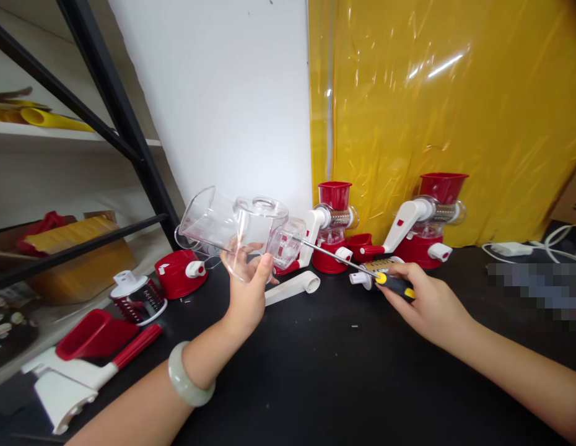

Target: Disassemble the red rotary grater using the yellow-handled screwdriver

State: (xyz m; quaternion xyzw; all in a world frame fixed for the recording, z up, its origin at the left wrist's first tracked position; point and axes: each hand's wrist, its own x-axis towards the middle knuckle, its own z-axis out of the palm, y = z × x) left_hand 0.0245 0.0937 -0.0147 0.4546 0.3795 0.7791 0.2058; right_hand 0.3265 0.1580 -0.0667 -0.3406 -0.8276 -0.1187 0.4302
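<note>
Two hands busy: left hand [248,282] pinched light, brittle-looking clear plastic grater housing [236,232] by its rim, right hand [425,300] at 3 o'clock gripped yellow-black screwdriver [362,266].

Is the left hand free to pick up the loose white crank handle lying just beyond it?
Probably not yet: the left hand is closed on the clear plastic housing. The white crank handle lies unobstructed on the black table beside it, so only the occupied grip stands in the way.

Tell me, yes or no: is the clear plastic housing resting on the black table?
No, the left hand holds the clear housing raised above the black table.
</note>
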